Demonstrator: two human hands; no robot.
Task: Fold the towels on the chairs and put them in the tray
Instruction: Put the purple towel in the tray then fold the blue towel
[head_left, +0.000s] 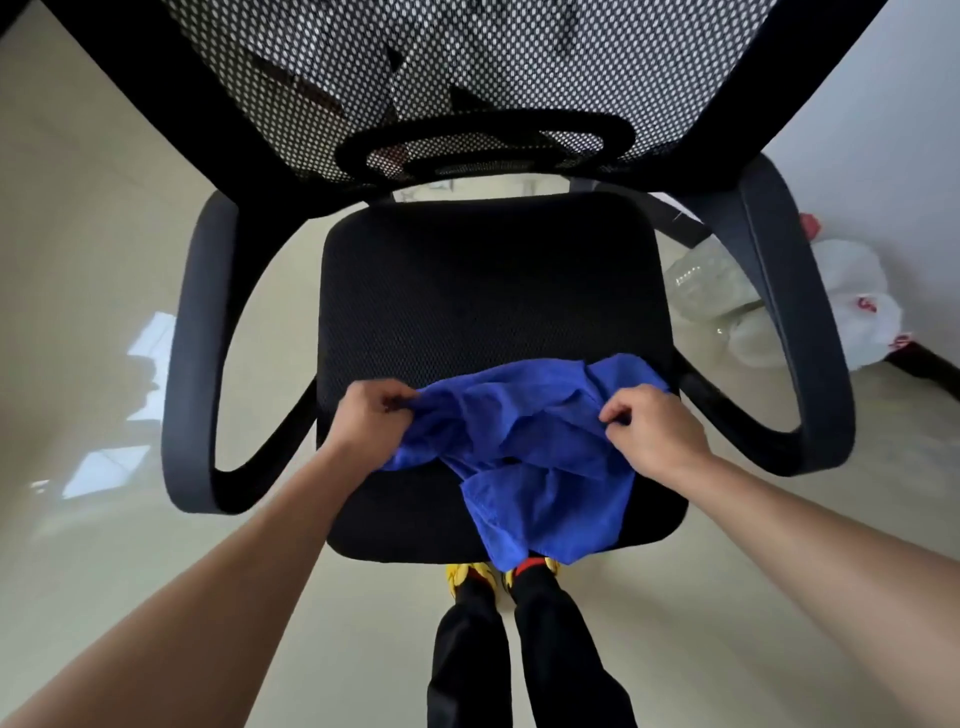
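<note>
black chair seat (488, 291) over beige floor (104, 312) | crumpled blue towel (519, 467) at front edge | left hand (369, 415), right hand (654, 431) pinching towel | white bags (852, 301) by wall (909, 104)

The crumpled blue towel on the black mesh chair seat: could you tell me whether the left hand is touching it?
Touching. The head view shows the left hand pinching the crumpled blue towel at its left edge, fingers curled into the cloth.

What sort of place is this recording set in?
Likely an office or a plain room indoors; hard to say which. A mesh office chair stands on a glossy pale floor, and plastic bags lie by the white wall.
</note>
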